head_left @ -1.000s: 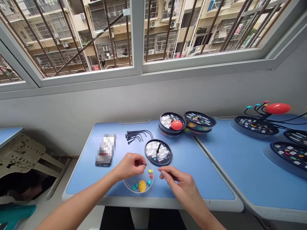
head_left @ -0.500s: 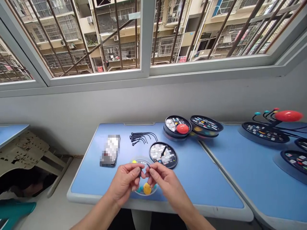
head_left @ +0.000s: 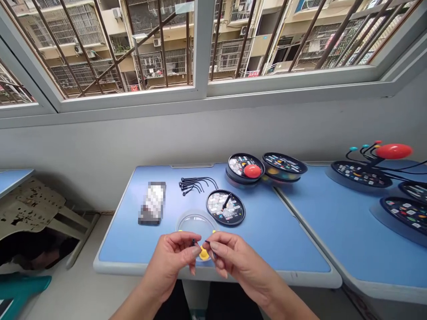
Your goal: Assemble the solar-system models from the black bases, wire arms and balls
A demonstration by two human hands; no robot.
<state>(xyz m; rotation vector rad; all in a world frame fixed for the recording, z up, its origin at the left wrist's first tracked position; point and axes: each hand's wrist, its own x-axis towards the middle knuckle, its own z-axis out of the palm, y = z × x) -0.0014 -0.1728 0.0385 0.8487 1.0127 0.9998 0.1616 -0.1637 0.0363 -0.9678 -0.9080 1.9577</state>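
My left hand (head_left: 175, 258) pinches a small black part (head_left: 193, 242) between thumb and forefinger. Close beside it, my right hand (head_left: 235, 255) is closed on a thin dark piece (head_left: 207, 242), mostly hidden by the fingers. A small gap shows between the two fingertips. Beneath them lies a clear round dish (head_left: 195, 215) with yellow pieces (head_left: 204, 254) in it, partly covered by my hands. Beyond the right hand, a round black base (head_left: 238, 218) printed with planets has a short black post (head_left: 227, 201) on it. Several curved black rods (head_left: 196, 179) lie farther back.
A phone (head_left: 152, 204), blurred out, lies at the left of the blue table (head_left: 133, 249). Two stacks of round bases stand at the back, one bearing a red ball (head_left: 252, 171). On the adjoining table is an assembled planet model with a large red ball (head_left: 394, 151).
The view has shifted a little, so the table sits slightly higher. Both hands have come nearer the table's front edge and uncovered more of the clear dish. Each stays closed on its small piece.
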